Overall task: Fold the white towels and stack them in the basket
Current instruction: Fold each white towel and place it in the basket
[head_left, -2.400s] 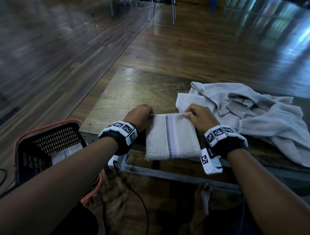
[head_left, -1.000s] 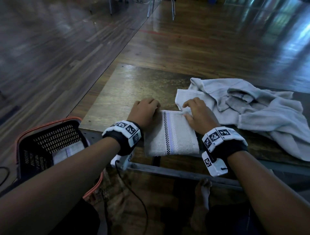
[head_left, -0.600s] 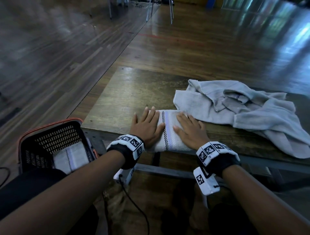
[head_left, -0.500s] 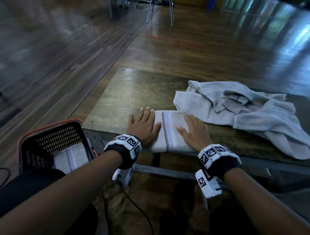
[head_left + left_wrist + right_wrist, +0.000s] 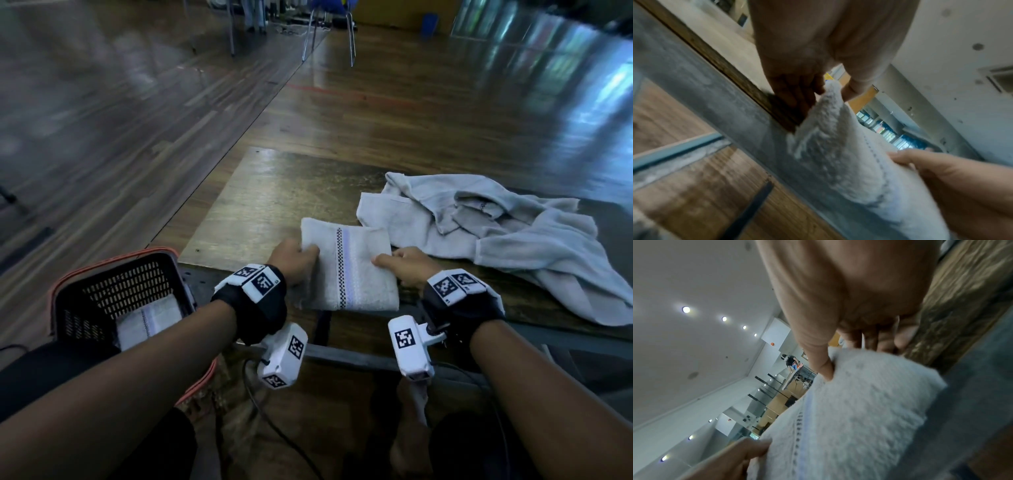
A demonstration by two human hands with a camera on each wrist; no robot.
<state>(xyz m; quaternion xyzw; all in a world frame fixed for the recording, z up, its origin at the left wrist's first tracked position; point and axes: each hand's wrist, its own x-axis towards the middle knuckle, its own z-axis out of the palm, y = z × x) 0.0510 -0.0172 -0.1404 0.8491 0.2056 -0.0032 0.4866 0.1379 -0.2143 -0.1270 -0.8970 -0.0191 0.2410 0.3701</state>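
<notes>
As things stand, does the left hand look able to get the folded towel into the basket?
Probably yes: the left hand already pinches the folded towel, and the basket sits open-topped just to its left with nothing between.

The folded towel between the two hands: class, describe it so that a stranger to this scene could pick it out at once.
Start at the wooden table and go to its near edge. There the folded towel lies flat, a neat rectangle partly overhanging the edge, with the left hand and right hand pinching its sides. Unlike the crumpled towels heaped to its right, it is squared and shows a checkered stripe.
</notes>
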